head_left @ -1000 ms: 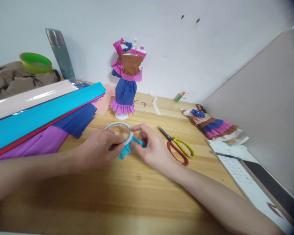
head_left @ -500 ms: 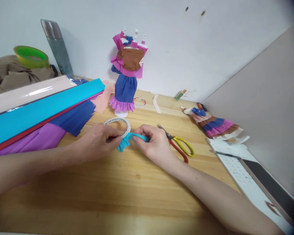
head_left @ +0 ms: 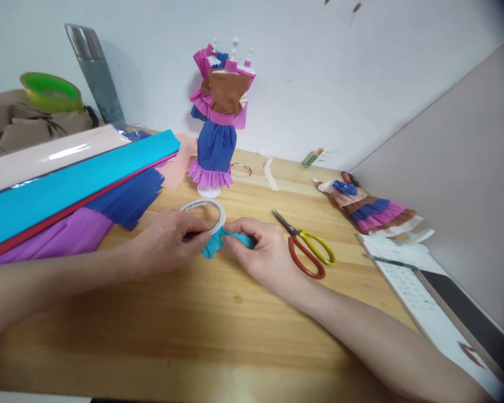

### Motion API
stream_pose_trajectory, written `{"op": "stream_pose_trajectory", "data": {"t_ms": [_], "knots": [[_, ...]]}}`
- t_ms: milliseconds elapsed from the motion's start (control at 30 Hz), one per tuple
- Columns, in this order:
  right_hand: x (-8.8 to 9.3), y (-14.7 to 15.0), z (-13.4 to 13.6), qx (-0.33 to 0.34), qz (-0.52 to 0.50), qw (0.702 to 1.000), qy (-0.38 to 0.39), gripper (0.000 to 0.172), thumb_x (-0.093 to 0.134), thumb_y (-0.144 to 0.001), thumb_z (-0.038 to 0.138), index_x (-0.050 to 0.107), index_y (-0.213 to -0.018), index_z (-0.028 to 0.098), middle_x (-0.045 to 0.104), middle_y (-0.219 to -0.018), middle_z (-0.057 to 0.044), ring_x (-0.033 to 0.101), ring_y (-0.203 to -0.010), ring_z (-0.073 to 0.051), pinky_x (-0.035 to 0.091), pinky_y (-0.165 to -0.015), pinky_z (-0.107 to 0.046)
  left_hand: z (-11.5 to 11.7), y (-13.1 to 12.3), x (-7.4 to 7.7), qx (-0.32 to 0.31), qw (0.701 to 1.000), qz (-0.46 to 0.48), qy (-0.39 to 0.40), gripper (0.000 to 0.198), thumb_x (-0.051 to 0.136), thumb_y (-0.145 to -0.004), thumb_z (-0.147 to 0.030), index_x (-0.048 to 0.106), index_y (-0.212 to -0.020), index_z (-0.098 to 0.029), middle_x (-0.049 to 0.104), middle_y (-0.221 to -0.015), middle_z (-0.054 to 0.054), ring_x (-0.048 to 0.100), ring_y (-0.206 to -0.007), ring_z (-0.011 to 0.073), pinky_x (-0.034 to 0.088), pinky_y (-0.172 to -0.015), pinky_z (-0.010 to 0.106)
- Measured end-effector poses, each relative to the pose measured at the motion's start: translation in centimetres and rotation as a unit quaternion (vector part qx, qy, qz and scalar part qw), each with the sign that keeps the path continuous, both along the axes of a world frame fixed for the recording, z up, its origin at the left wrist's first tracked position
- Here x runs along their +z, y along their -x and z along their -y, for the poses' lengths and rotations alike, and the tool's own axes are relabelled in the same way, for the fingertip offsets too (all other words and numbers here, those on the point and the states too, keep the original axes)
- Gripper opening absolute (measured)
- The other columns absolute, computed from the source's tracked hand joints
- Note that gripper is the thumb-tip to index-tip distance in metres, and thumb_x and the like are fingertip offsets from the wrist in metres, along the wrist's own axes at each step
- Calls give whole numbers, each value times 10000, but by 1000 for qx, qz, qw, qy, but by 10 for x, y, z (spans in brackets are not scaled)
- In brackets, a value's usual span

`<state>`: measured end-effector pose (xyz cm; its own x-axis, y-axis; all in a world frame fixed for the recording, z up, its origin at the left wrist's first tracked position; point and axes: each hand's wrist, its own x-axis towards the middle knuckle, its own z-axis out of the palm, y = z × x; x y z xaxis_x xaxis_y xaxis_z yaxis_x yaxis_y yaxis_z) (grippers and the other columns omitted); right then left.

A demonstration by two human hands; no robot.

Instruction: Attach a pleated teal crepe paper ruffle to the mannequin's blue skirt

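Note:
Between my two hands a strip of turquoise crepe paper (head_left: 212,246) is gathered in ruffles along a white roll of tape (head_left: 218,219). My left hand (head_left: 174,238) is closed, pinching the tape roll and the ruffled end of the paper between thumb and fingers. My right hand (head_left: 262,249) grips the other end of the strip, thumb against the forefinger, close to the tape's edge. Just right of that hand lie scissors (head_left: 306,243) with one red and one yellow handle, blades slightly apart. The paper inside each grasp is partly hidden.
Behind my hands stands a small dress form (head_left: 217,148) in blue, brown and pink crepe paper. Turquoise crepe paper (head_left: 88,179) and other folded sheets fill the left. A paper-dressed figure (head_left: 369,210) lies at right, near a white board (head_left: 403,285). A bottle (head_left: 96,78) leans by the wall.
My right hand's fingers have shifted slightly along the turquoise strip, toward the tape roll. The whole view has tilted down a little. Both hands keep their hold.

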<state>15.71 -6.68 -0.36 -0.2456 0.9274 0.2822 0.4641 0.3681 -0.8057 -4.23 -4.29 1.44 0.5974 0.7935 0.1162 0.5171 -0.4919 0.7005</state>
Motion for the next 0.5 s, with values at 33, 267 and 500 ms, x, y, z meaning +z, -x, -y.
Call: {"op": "stream_pose_trajectory", "data": {"t_ms": [33,267,500], "knots": [[0,0,0,0,-1,1000,-4,177,578,-827,184,744,-774,153,650,-641,-1,496,-548,-93,380,-540,-222,0,0,0,-3,1000,1,1,401,432,-931,-344,433,-571,-168,358,-569,-27,292,-569,98,199,-513,265],[-2,0,-1,-2,2,1000,-21,179,587,-837,179,751,-771,151,657,-629,-3,509,-543,-97,389,-545,-226,-2,1,-4,1,1000,1,-3,408,432,-941,-361,376,-579,-180,313,-570,-30,275,-561,99,191,-499,265],[-4,1,1,24,6,999,-44,183,578,-846,147,741,-763,167,674,-651,-5,561,-576,-108,415,-570,-219,-3,2,-10,0,1000,1,-24,365,457,-915,-306,326,-596,-187,288,-578,-26,274,-553,102,191,-494,277]]}}
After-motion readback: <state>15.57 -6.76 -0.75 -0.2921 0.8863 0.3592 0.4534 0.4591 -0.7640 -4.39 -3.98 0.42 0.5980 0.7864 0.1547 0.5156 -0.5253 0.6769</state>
